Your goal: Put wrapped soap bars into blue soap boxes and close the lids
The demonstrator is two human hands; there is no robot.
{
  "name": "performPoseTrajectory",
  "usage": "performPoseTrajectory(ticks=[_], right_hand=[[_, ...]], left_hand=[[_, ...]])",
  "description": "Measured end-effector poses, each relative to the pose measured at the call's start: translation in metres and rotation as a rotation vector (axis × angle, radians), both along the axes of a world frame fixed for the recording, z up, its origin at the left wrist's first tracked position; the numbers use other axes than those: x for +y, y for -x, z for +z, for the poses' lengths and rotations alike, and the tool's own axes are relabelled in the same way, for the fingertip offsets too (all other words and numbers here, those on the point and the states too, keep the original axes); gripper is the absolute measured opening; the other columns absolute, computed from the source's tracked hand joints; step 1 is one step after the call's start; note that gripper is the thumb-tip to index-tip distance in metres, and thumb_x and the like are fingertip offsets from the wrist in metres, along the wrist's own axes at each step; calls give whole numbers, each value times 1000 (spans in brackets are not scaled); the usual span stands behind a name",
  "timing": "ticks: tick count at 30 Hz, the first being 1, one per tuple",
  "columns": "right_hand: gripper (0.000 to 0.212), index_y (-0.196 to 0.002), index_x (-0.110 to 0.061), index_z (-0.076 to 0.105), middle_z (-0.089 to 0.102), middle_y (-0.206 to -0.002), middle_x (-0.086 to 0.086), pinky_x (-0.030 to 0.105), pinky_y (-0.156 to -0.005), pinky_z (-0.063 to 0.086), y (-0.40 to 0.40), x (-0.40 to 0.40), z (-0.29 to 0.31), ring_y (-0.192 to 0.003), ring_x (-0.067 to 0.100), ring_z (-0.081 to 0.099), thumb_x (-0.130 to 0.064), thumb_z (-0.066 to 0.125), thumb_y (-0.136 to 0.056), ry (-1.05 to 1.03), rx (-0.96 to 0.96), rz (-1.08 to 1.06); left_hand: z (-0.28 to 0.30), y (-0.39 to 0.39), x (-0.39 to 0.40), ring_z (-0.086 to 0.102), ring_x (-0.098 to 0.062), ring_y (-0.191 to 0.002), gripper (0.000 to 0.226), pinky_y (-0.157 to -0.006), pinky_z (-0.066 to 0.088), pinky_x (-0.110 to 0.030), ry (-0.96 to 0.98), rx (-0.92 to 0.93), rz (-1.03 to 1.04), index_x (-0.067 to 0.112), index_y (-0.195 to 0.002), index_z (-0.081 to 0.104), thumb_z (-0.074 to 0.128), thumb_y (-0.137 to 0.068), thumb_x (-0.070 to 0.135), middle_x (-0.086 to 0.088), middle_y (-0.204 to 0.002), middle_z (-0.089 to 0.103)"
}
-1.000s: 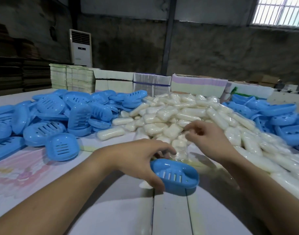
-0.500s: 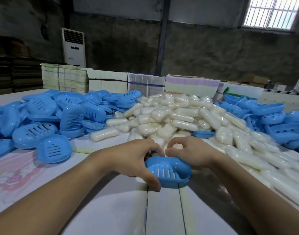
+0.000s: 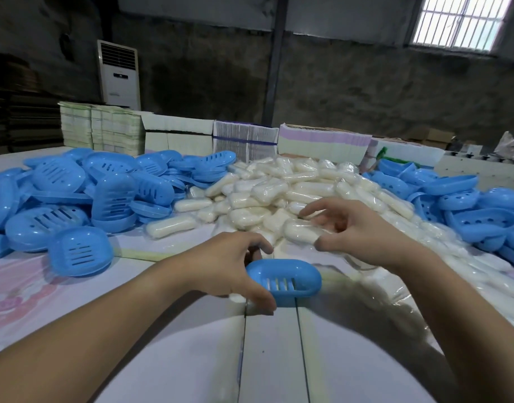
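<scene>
2 bare hands work over a pale table [image 3: 191, 359] made of boards with seams running toward the viewer. The left hand [image 3: 229, 266] grips a blue soap box [image 3: 284, 279] at its left end, thumb on the near edge and fingers curled over the far rim, pinning it on the table just in front of the soap pile. The box lies with its slotted face up and its lid looks closed; what it contains cannot be seen. The right hand [image 3: 351, 231] hangs above the near edge of the heap of wrapped soap bars [image 3: 293, 193], fingers spread and loosely curved, holding nothing, its outline blurred; whether the fingertips touch a wrapper cannot be told. The heap of white bars in clear wrap fills the middle of the table and trails along the right side toward the viewer. 1 bar [image 3: 171, 226] lies a little apart at the pile's left foot. To the left sits a jumble of blue slotted box parts [image 3: 75, 193], with 1 closed-looking box [image 3: 81, 251] resting alone nearest the viewer, well apart from the gripped box. To the right lies another pile of blue trays [image 3: 459, 205] with round holes, open side up. Behind the piles, stacks of flat cartons [image 3: 177, 135] line the far edge of the table. A white standing air conditioner [image 3: 119, 74] is against the dark wall, and a barred window [image 3: 459, 21] glows at the upper right.
</scene>
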State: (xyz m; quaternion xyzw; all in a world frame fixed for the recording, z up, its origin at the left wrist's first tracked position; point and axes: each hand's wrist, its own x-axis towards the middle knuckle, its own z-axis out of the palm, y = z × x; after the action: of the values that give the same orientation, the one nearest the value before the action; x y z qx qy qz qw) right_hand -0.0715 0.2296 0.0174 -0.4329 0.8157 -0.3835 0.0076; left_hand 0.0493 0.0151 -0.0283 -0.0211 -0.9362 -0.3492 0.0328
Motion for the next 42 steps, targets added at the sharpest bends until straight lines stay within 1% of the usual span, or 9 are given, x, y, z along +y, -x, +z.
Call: performPoseTrajectory(ticks=[5, 9, 13, 18, 28, 31, 34, 38, 42], right_hand=[[38, -94, -47, 65, 67, -98, -22, 7, -75, 43, -23, -16, -7, -95, -5, 59, -26, 71, -63, -323, 136, 181], [38, -101, -46, 67, 64, -101, -31, 3, -72, 38, -19, -11, -3, -98, -6, 57, -24, 75, -71, -268, 97, 162], [35, -98, -40, 72, 66, -95, -22, 8, -69, 43, -9, 7, 5, -91, 2, 57, -35, 75, -63, -336, 9, 130], [39, -95, -50, 73, 66, -96, -11, 13, -67, 44, -6, 14, 6, -90, 5, 60, -47, 77, -56, -385, -28, 114], [32, -89, -47, 70, 69, -88, -28, 23, -70, 50, -10, -4, -4, -85, 10, 61, -34, 84, -63, -401, 134, 53], [30, -90, -44, 73, 72, -89, -21, 26, -71, 51, -9, -1, -3, -85, 14, 62, -35, 85, -63, -390, 74, 56], [35, -95, -39, 73, 72, -88, -21, 16, -67, 47, -7, 3, -1, -80, 5, 60, -29, 88, -65, -319, 31, 69], [35, -99, -32, 71, 71, -79, -9, 33, -80, 52, -7, 1, -3, -75, 13, 64, -28, 87, -67, -339, -5, 44], [33, -99, -31, 72, 72, -78, -7, 31, -83, 52, -9, -1, -4, -83, 15, 67, -27, 86, -69, -348, 1, 49]], left_hand=[[1, 2, 1, 64, -14, -82, 73, -50, 49, -17, -14, 7, -26, 47, -107, 51, 96, -50, 45, 11, -96, 63], [3, 1, 0, 64, -12, -80, 67, -50, 49, -17, -26, -14, -28, 45, -101, 55, 97, -49, 46, 12, -94, 64], [3, 1, 1, 61, -5, -70, 63, -47, 45, -15, -29, -21, -15, 42, -97, 59, 97, -47, 45, 12, -90, 64], [3, 0, 0, 62, -4, -71, 65, -46, 46, -16, -44, -20, -13, 44, -97, 59, 97, -45, 46, 14, -91, 64], [5, -2, 4, 65, -11, -80, 69, -52, 52, -20, 18, 21, -12, 41, -104, 57, 98, -50, 44, 10, -91, 66], [5, -2, 4, 66, -13, -81, 70, -56, 56, -28, 17, 17, -4, 41, -105, 57, 98, -49, 45, 9, -92, 66], [5, -2, 4, 64, -10, -78, 69, -49, 50, -17, 14, 20, -2, 41, -104, 58, 98, -48, 46, 10, -90, 66], [4, 0, 4, 64, -9, -78, 69, -50, 48, -15, 24, 43, -6, 42, -104, 57, 98, -49, 46, 10, -90, 65], [2, 1, 2, 64, -6, -78, 71, -53, 51, -16, 32, 61, -11, 46, -104, 55, 96, -46, 50, 13, -90, 65]])
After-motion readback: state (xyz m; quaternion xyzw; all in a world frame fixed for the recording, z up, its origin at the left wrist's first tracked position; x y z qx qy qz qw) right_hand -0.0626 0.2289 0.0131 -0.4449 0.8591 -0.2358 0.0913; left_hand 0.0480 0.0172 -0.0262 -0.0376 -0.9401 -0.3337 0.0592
